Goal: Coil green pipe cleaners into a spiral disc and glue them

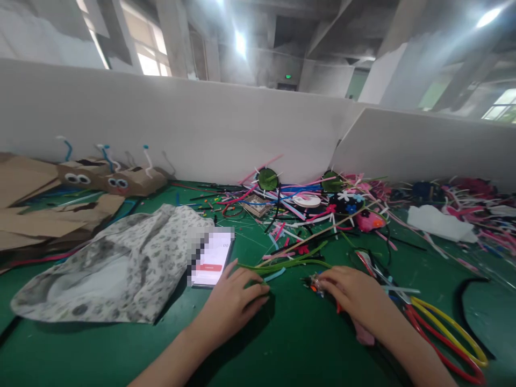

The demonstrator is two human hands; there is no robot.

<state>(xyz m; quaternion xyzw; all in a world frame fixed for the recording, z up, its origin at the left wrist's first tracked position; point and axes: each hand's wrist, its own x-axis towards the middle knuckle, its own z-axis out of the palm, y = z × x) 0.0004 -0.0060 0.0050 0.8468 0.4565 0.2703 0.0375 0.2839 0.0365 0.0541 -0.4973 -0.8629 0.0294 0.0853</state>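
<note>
My left hand (242,293) lies low over the green table, fingers loosely spread and holding nothing. Its raised finger is at the right edge of a lit phone (207,271). Just beyond the fingertips run green pipe cleaners (290,264) and a short light-blue piece (275,274). In a pinch, my right hand (355,295) has a small craft piece (314,285) with orange, clear and dark bits; its exact kind is too small to tell. Something red and pink (365,333) shows beneath that hand, partly hidden. Scissors (439,322) with red and yellow handles lie right of it.
A patterned grey-white cloth (133,258) covers the left side. Behind it stand brown cardboard figures (135,180) with googly eyes. Tangled pipe cleaners (298,207), a white tape roll (306,201) and white tissue (441,223) lie along a white partition (201,126). A black strip (463,306) curves at right.
</note>
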